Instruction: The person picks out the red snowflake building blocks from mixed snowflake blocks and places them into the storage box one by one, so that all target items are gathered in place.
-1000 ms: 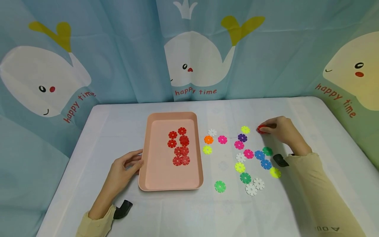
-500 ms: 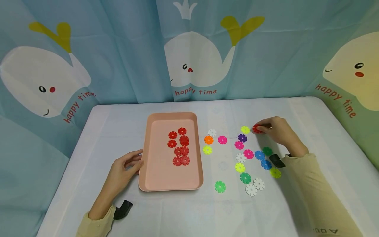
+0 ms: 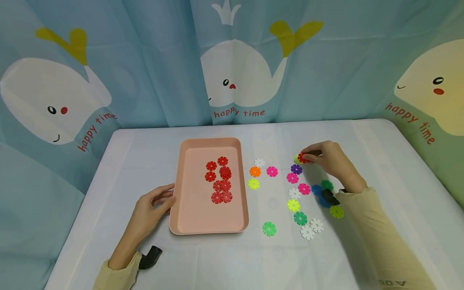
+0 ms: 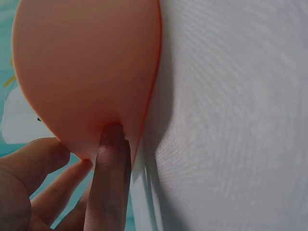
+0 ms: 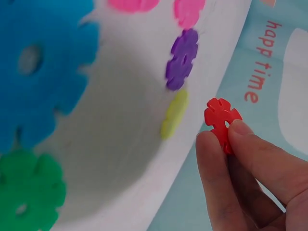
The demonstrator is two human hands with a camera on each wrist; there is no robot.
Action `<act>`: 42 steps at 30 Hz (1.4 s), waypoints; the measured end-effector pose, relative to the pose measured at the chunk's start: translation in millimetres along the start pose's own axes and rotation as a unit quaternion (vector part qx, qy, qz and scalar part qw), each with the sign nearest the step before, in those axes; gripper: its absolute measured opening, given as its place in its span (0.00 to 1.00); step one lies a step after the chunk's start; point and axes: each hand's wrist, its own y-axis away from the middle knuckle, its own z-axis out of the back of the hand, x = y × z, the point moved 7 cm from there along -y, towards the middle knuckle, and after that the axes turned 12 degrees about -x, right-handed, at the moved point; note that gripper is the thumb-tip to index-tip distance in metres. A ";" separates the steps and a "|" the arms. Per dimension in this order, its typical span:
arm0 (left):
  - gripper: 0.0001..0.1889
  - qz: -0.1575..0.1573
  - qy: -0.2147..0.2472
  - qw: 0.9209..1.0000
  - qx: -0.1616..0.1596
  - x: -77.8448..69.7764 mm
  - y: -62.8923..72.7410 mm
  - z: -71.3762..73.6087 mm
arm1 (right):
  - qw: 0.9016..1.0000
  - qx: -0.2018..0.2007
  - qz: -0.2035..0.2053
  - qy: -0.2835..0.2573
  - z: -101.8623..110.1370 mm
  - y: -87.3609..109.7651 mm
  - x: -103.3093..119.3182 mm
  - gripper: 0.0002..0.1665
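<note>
My right hand [image 3: 328,157] pinches a red flower-shaped plastic disc [image 5: 220,120] between thumb and fingertips, above the right half of the table. In the head view the disc partly covers a yellow disc [image 3: 297,159]. At the left edge of a pink tray [image 3: 192,213], my left hand [image 3: 154,207] holds on with bent fingers. The left wrist view shows one finger [image 4: 112,154] against the tray's outer wall and other fingertips at its rim. Inside the tray lie several red discs [image 3: 216,197], some overlapping, toward its right side.
Right of the tray are scattered discs: orange [image 3: 255,171], purple [image 3: 296,169], pink [image 3: 272,171], white [image 3: 307,232] and green [image 3: 269,228]. Blue discs [image 5: 38,62] lie beneath the right wrist. A whale-print curtain [image 3: 156,80] hangs behind the white table [image 3: 217,262].
My right hand has moved left with the red disc, from the right of the yellow disc to over it. The left hand and tray have stayed in place.
</note>
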 end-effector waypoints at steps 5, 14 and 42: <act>0.22 -0.003 0.002 1.000 0.001 -0.1 -0.1 -0.3 | 1.000 0.006 0.000 -0.009 -3.5 -1.2 7.4 0.15; 0.22 0.001 0.003 1.000 0.001 -1.4 -0.1 -0.3 | 1.000 0.005 0.011 -0.024 -6.8 -1.4 19.2 0.14; 0.22 -0.001 -0.002 1.000 0.000 -1.4 0.0 -0.1 | 0.998 0.016 0.046 -0.050 -22.8 -2.3 62.4 0.13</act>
